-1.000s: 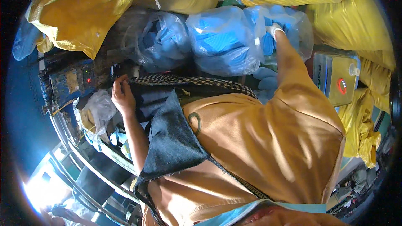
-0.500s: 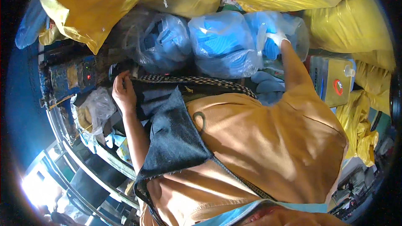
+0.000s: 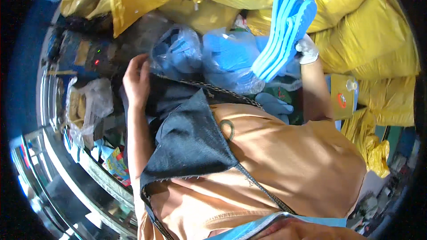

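Observation:
A stack of several light-blue shoe soles (image 3: 284,35) is gripped at its right side by my right hand (image 3: 307,50), which wears a white glove. The stack is held up, tilted, above clear plastic bags. Below it, a bag of blue soles (image 3: 229,58) sits in the middle, and another bag with blue soles (image 3: 178,51) stands to its left. My bare left hand (image 3: 137,80) is beside that left bag, fingers loosely bent, with nothing visible in it.
Large yellow sacks (image 3: 369,49) are piled along the back and right. A tan box with a white knob (image 3: 343,98) stands at the right. Loose blue soles (image 3: 273,104) lie near my body. A dark machine with small lights (image 3: 89,55) and a crumpled clear bag (image 3: 95,98) are on the left.
My right hand has come up out of the right-hand clear bag with the stack of soles. My left hand has shifted slightly, staying empty. The view has tilted a little.

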### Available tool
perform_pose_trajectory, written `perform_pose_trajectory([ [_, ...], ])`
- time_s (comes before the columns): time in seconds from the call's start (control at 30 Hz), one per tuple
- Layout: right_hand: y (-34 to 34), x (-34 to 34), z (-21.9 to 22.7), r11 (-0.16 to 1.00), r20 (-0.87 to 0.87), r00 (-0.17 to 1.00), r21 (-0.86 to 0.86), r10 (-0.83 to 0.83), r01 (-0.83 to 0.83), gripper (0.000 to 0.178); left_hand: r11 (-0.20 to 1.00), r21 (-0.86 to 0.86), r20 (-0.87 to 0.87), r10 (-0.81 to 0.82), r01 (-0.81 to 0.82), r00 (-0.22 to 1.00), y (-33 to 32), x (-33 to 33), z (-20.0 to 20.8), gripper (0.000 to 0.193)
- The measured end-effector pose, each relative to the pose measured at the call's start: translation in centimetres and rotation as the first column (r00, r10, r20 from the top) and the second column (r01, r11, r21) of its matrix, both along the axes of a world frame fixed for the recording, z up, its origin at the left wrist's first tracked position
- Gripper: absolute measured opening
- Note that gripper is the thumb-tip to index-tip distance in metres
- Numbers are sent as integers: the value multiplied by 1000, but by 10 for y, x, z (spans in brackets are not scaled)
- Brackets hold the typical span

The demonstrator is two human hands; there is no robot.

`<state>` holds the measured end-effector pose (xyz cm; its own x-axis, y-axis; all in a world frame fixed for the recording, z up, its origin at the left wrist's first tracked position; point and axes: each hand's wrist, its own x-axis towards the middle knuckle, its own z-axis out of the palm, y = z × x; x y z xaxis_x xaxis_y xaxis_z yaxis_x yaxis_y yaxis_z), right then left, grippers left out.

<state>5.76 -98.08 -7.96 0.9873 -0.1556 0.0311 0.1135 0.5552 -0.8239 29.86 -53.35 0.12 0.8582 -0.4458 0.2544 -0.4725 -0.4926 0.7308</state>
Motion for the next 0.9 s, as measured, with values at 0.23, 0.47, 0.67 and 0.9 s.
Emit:
perform_pose_trajectory([
  [0.23, 116, 84, 52, 985, 69, 991, 123, 117, -124, 82, 874, -182, -248, -485, 451, 839, -8, -71, 59, 58],
  [0.47, 206, 105, 82, 977, 81, 980, 94, 184, -191, 84, 932, -106, -196, -361, 346, 912, 11, -88, 63, 59],
  [0.67, 216, 123, 80, 941, -10, 943, 71, 332, -331, 72, 975, -130, 192, -155, 182, 969, 23, -80, 67, 36],
  [0.9, 211, 118, 87, 940, -217, 976, -327, 26, -98, 66, 986, -163, 184, 60, -30, 981, 48, -57, 88, 35],
])
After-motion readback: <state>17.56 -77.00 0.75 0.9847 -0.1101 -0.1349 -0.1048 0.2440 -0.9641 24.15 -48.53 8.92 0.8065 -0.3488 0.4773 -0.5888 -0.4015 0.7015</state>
